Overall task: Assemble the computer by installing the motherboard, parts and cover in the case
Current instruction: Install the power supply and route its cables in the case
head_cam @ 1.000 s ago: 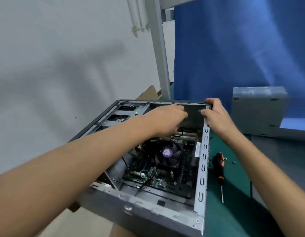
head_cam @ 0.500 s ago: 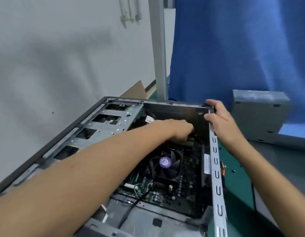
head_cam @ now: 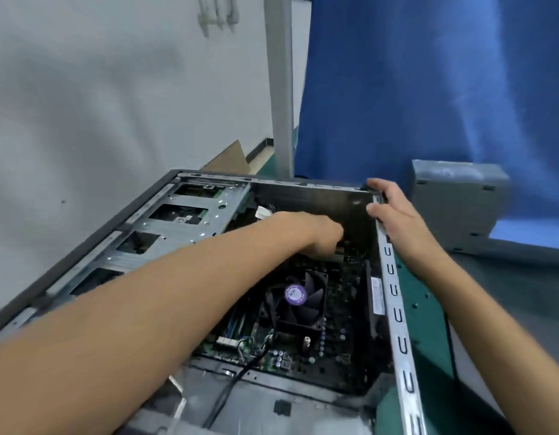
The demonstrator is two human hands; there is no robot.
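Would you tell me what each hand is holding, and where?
The right hand grips the case at its far right corner; what the left hand holds inside cannot be told.

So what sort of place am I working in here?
Probably an electronics repair or assembly workbench: an open grey metal computer case sits on a green bench mat, a blue cloth curtain hangs behind, and a grey metal box stands nearby.
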